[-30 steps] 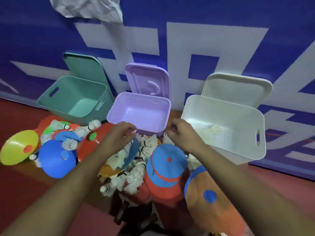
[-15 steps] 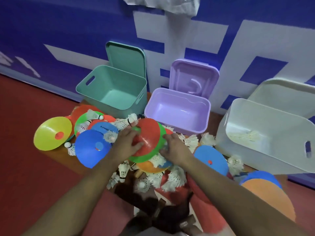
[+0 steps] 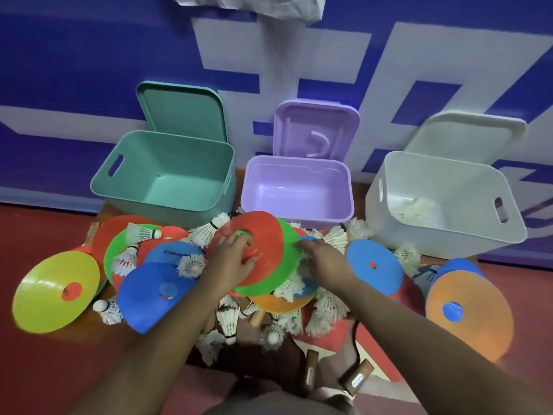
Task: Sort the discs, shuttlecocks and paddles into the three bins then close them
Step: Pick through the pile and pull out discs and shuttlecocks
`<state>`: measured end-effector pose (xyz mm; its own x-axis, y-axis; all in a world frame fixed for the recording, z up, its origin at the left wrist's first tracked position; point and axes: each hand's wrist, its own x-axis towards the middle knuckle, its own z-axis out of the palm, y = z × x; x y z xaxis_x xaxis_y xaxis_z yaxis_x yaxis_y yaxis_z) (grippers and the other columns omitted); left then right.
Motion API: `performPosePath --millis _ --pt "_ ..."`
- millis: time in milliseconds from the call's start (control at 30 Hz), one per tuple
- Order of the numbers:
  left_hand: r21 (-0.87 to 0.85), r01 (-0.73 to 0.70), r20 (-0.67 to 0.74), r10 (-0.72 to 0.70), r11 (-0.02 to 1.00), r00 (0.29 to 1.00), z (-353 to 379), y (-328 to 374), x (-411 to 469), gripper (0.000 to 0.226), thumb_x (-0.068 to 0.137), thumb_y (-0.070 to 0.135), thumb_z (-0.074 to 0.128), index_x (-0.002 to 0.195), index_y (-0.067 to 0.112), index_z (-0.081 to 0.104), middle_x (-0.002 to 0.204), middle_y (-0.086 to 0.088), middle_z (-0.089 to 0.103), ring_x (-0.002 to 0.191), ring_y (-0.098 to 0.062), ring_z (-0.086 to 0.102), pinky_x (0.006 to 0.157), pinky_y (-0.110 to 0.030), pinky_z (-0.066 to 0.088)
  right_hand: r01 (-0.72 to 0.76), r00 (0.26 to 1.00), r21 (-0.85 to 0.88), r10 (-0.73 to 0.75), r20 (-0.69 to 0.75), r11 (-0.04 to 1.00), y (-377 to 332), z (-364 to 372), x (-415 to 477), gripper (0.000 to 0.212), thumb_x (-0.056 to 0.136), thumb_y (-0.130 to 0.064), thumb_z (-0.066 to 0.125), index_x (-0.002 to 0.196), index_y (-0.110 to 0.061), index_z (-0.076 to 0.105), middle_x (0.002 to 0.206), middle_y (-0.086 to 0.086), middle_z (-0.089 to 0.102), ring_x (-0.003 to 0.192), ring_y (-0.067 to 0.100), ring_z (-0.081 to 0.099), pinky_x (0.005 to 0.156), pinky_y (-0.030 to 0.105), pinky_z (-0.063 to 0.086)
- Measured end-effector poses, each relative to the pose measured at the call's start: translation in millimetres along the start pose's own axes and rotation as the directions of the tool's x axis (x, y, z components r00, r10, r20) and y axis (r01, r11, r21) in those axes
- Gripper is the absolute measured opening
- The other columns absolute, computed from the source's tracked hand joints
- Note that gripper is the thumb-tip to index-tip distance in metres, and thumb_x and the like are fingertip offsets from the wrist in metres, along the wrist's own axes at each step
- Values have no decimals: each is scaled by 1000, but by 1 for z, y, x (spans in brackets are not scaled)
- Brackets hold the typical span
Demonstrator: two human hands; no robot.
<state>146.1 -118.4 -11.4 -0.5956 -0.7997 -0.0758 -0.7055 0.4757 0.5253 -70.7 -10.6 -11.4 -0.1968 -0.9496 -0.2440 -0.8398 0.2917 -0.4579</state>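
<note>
Three open bins stand against the wall: a teal bin [image 3: 167,178], a purple bin [image 3: 296,193] and a white bin [image 3: 443,202] with shuttlecocks inside. In front lies a heap of coloured discs, white shuttlecocks [image 3: 209,232] and paddles [image 3: 356,378]. My left hand [image 3: 233,259] grips a red disc [image 3: 263,244] through its centre hole. That disc lies on a green disc [image 3: 284,259], whose right edge my right hand [image 3: 323,259] holds. A yellow disc [image 3: 57,292], blue discs [image 3: 155,292] and an orange disc [image 3: 466,310] lie around.
A blue and white banner wall [image 3: 89,70] rises right behind the bins, with each lid leaning on it. Red floor [image 3: 45,369] spreads to the left and near side. Wooden paddle handles [image 3: 311,369] stick out close to my body.
The view has swung left and settled on the three bins. Both hands left the shuttlecocks and closed on the stacked red and green discs, lifting them slightly toward the purple bin.
</note>
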Motion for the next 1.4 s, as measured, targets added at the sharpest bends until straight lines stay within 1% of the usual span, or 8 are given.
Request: performPosePath --millis 167,300,400,533,733,933,1200,1400 --pt "-47 -13 -19 12 999 1000 -2 -2 7 23 78 20 68 99 19 58 99 3 58 103 -26 51 88 -33 39 -171 958 -133 133 -255 976 5 -25 -1 35 87 -6 50 120 -18 57 98 14 69 88 36 65 59 34 40" --pt "-33 -82 -90 79 996 993 -2 5 15 31 76 42 53 100 23 55 100 2 51 94 -23 55 83 -41 51 -160 869 272 266 -418 949 9 -63 -9 24 86 -9 53 107 -14 63 82 4 67 76 26 61 67 35 49" --pt "-203 -124 -72 111 971 991 -9 33 19 34 82 43 67 111 27 58 104 11 53 92 -7 55 80 -17 45 -107 920 490 273 -281 865 -7 -79 -12 19 81 -3 58 95 -15 65 72 -6 62 65 12 57 64 28 48" --pt "-622 25 239 159 783 958 -9 71 17 55 79 27 78 127 29 52 116 9 60 102 -8 61 87 -21 51 -95 983 652 173 -56 753 -24 -71 -21 17 83 6 59 90 -9 60 53 -15 55 51 10 53 55 30 50" --pt "-713 171 226 -8 680 974 3 83 -4 31 89 10 66 116 24 62 103 9 68 87 7 64 79 -14 50 -199 974 860 192 120 470 -9 -63 -38 15 93 -4 55 108 -2 57 85 19 64 68 28 65 69 40 56" --pt "-729 241 186 -153 640 971 20 83 -38 21 93 14 60 112 24 62 106 8 70 97 1 65 84 -16 48 -31 994 129 18 104 991 59 -26 -61 25 81 -26 63 101 -12 60 96 6 62 91 25 62 79 36 49" --pt "-745 301 125 -319 596 940 39 91 -79 41 85 36 69 123 19 64 115 4 70 110 -12 64 95 -27 48 27 995 -311 3 95 950 70 18 -71 28 95 -26 49 116 -9 58 122 9 52 103 32 62 69 37 49" --pt "-737 293 75 -357 609 931 43 100 -98 30 94 16 61 124 21 62 112 8 71 102 0 65 81 -11 48 13 997 -142 -23 -67 990 77 7 -78 19 92 -24 48 95 -10 61 95 11 63 84 34 64 59 35 46"
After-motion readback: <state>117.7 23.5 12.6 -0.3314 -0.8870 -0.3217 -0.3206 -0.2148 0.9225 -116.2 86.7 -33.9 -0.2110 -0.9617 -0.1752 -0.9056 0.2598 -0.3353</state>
